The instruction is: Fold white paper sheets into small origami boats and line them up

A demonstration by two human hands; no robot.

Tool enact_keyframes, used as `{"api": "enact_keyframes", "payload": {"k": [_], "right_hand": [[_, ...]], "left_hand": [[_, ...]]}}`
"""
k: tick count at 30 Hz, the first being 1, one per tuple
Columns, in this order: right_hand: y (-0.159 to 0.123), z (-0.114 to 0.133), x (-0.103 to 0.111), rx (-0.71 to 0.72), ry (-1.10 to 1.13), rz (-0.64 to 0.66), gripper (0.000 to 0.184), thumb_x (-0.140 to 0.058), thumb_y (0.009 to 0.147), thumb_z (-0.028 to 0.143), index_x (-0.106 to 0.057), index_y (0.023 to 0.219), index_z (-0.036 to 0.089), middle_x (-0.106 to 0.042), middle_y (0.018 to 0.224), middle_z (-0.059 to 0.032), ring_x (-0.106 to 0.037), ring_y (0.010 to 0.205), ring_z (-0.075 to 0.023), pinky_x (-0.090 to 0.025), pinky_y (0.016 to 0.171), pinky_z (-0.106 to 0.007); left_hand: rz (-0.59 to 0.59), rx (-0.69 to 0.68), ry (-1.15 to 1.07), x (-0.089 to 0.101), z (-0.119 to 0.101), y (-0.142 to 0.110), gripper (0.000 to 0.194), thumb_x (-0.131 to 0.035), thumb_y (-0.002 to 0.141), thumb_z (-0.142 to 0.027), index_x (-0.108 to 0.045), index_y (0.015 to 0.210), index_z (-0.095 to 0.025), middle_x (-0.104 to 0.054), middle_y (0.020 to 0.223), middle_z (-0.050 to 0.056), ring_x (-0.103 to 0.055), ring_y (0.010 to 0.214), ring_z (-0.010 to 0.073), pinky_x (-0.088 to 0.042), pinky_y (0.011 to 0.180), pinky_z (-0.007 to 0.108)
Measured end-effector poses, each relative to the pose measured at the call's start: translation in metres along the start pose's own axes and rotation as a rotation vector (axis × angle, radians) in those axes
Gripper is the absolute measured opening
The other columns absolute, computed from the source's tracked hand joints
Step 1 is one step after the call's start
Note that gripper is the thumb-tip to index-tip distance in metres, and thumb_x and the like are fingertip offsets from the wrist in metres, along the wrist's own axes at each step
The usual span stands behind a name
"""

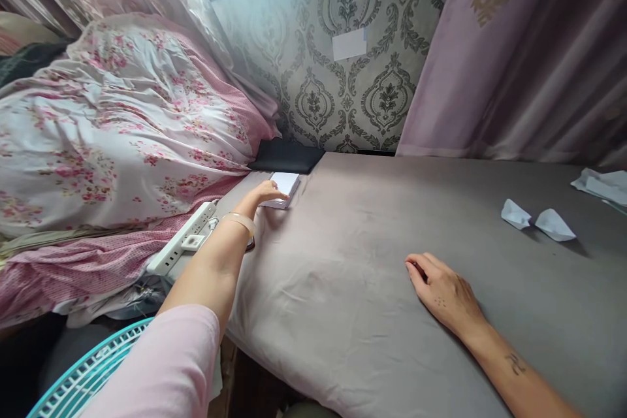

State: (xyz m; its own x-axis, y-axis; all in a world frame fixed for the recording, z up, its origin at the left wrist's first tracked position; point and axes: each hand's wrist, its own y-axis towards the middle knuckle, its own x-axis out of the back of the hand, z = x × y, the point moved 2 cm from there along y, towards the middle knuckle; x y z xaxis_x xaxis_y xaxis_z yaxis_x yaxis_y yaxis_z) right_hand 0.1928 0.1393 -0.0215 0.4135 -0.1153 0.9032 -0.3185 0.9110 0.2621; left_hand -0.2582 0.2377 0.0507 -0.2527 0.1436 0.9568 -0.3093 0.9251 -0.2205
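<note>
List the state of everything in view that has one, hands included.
Left hand: on the paper stack, grip unclear.
Right hand: resting on the grey cloth, fingers loosely curled.
Paper stack: lying flat, partly covered by the left hand.
Two paper pieces: creased, apart from the stack.
Power strip: white plug inserted; power unclear.
Floral cover: rumpled.
Grey cloth: spread, lightly wrinkled.
</note>
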Motion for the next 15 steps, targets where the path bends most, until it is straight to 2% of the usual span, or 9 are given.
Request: {"api": "enact_keyframes", "payload": {"k": [5,15], "right_hand": [[0.0012,0.0008,-0.0012,0.015,-0.004,-0.012,0.022,-0.041,0.091,0.034,-0.062,0.088,0.026,-0.063,0.081,0.0000,-0.059,0.067,-0.0150,-0.040,0.055,-0.026],[0.0013,0.0017,-0.0005,0.001,0.001,-0.005,0.022,-0.041,0.091,0.035,-0.061,0.087,0.026,-0.063,0.081,-0.0002,-0.060,0.068,-0.0159,-0.039,0.054,-0.026]], "left_hand": [[-0.009,-0.021,-0.021,-0.0010,0.0028,0.0024,0.059,-0.070,0.058,-0.051,-0.061,0.104,-0.015,-0.063,0.120,0.014,-0.061,0.106,0.0312,-0.049,0.082,0.031],[0.011,-0.014,-0.033,-0.0019,0.0067,0.0063,0.060,-0.069,0.057,-0.049,-0.059,0.108,-0.018,-0.060,0.125,0.012,-0.060,0.109,0.0308,-0.048,0.085,0.032]]}}
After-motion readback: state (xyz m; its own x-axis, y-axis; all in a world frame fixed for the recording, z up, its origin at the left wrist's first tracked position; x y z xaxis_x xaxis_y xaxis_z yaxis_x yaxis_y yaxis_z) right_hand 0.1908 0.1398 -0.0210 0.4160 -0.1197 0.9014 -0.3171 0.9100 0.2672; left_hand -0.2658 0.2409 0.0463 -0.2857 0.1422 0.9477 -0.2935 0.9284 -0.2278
